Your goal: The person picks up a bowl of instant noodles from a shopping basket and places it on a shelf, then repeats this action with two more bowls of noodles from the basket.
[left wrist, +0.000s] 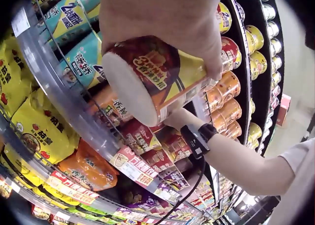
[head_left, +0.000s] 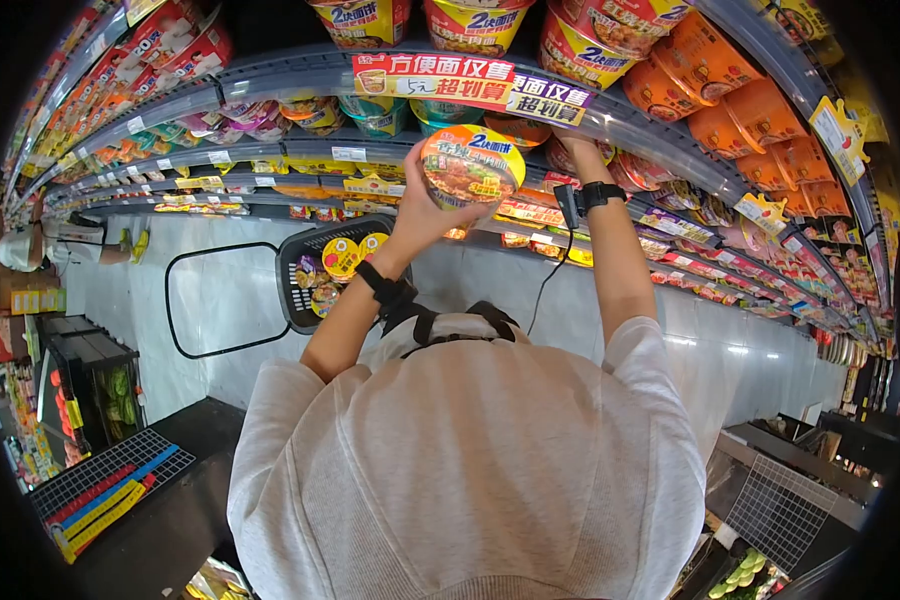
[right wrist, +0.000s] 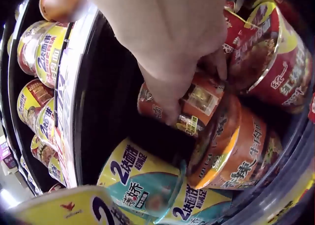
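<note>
My left hand (head_left: 422, 212) grips an instant noodle tub (head_left: 470, 168), its printed lid facing up in the head view. In the left wrist view the tub's white base (left wrist: 129, 90) shows below the hand. My right hand (right wrist: 165, 43) reaches into a shelf, thumb and fingers around an orange-brown noodle tub (right wrist: 199, 104). That tub lies tilted behind another orange noodle tub (right wrist: 234, 146). Red noodle tubs (right wrist: 273, 58) stand beside the right fingers, and teal-and-yellow tubs (right wrist: 140, 178) are on the other side.
A dark shopping basket (head_left: 295, 245) with several noodle tubs stands on the floor, its handle (head_left: 175, 300) folded out to the left. The upper shelf edge (head_left: 310, 75) with price signs runs above the hands. A black cable (head_left: 550, 275) hangs from the right wrist.
</note>
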`<action>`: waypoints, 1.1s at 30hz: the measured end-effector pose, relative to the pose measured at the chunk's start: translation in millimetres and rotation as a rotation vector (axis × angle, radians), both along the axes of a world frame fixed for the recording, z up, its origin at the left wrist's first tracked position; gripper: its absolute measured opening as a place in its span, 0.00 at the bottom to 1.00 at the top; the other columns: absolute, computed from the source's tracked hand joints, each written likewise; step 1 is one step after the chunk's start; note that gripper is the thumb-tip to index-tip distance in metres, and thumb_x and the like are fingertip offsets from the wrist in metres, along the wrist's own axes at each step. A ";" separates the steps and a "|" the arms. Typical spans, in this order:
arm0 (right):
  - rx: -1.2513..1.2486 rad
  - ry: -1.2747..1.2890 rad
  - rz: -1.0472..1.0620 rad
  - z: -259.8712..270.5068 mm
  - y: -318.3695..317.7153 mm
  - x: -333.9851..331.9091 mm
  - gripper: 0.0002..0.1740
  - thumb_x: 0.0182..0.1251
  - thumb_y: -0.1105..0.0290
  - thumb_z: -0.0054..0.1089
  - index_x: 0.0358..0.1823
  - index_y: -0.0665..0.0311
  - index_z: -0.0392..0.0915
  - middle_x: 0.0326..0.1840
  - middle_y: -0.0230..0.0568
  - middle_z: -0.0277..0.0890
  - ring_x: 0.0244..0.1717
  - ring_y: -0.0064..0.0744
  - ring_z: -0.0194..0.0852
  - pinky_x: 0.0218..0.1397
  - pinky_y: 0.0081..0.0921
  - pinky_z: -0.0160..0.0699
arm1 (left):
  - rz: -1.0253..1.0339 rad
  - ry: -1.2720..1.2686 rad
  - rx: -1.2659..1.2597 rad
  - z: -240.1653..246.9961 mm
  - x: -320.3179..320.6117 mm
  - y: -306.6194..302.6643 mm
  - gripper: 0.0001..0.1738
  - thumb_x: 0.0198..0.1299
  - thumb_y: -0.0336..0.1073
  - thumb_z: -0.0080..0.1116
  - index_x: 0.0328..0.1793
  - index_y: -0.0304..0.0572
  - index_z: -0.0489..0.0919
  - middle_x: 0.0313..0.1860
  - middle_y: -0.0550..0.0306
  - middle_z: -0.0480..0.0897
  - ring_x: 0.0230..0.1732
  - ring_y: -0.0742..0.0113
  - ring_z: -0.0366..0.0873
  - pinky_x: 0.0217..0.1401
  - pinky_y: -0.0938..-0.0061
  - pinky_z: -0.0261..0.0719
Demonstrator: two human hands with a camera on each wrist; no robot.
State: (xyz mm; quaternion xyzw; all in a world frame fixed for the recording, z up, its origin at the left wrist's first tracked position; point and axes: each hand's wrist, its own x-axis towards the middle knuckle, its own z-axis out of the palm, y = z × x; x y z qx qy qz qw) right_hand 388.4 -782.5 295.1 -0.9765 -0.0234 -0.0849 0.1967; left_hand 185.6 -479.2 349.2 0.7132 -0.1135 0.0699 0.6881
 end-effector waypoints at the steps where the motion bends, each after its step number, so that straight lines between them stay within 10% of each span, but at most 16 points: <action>1: -0.003 0.007 -0.001 1.9 -3.1 0.6 0.34 0.76 0.38 0.48 0.69 0.55 0.78 0.75 0.48 0.75 0.75 0.50 0.71 0.79 0.47 0.67 | -0.016 0.005 -0.031 -1.4 6.2 -5.0 0.70 0.42 0.39 0.89 0.83 0.41 0.47 0.75 0.44 0.66 0.75 0.56 0.70 0.77 0.61 0.75; 20: -0.063 0.009 0.007 1.2 -27.8 7.8 0.32 0.78 0.42 0.46 0.70 0.55 0.78 0.77 0.51 0.73 0.77 0.52 0.69 0.79 0.48 0.66 | 0.022 -0.108 -0.245 -4.6 57.0 -77.7 0.61 0.42 0.38 0.90 0.77 0.35 0.57 0.68 0.45 0.75 0.70 0.60 0.77 0.71 0.65 0.80; 33: -0.072 -0.017 0.013 -2.0 -26.1 1.4 0.32 0.78 0.42 0.47 0.69 0.55 0.79 0.76 0.51 0.73 0.76 0.53 0.69 0.78 0.48 0.66 | 0.176 -0.183 0.043 -7.5 95.3 -99.6 0.58 0.45 0.43 0.89 0.76 0.34 0.61 0.67 0.45 0.77 0.68 0.56 0.76 0.72 0.62 0.74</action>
